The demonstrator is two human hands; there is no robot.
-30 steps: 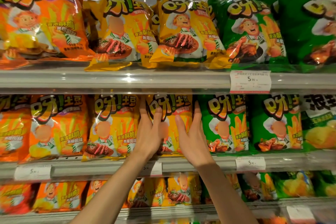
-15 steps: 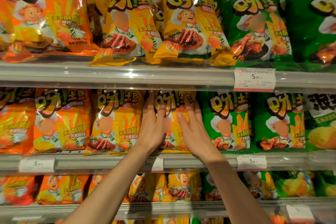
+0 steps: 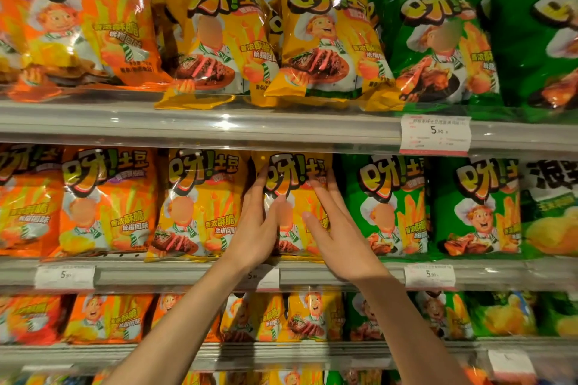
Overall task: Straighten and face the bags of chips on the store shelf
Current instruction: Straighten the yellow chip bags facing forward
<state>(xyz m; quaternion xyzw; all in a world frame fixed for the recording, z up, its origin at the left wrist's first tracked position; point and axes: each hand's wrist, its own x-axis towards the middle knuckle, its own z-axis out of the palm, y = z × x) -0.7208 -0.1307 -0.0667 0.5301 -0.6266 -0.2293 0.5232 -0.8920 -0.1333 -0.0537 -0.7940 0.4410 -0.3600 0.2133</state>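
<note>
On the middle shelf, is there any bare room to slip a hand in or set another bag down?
Hardly any. The middle shelf is packed edge to edge. The only openings are a dark slot between the two yellow bags, where the left hand reaches, and a narrow gap between the two green bags. The right hand lies flat on the bag front.

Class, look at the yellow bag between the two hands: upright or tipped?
Upright: the yellow bag stands on the middle shelf, logo on top, facing forward.

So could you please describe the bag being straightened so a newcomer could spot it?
Find the middle shelf. The yellow bag stands left of the first green bag. Only it has the left hand and right hand on its front.
</note>
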